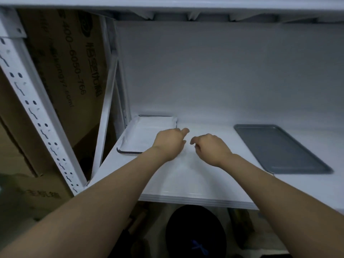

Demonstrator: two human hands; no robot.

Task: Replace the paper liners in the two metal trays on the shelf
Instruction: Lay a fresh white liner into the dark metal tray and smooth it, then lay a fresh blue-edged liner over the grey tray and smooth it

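Two metal trays lie on the white shelf. The left tray (pixel 130 151) holds a white paper liner (pixel 145 135) that covers its bottom. The right tray (pixel 279 148) is bare grey metal. Between them lies a stack of white paper sheets (pixel 186 183), overhanging the shelf's front edge. My left hand (pixel 170 143) hovers at the stack's far left, beside the lined tray's right edge, fingers loosely curled. My right hand (pixel 210 148) is just to its right over the stack, fingers also loosely curled. No sheet is visibly lifted or pinched.
The white shelf (pixel 307 187) has a white back wall and another shelf board close overhead. A perforated white upright (pixel 37 116) and cardboard boxes (pixel 61 71) stand at the left. Below the shelf sits a dark round object (pixel 195 231).
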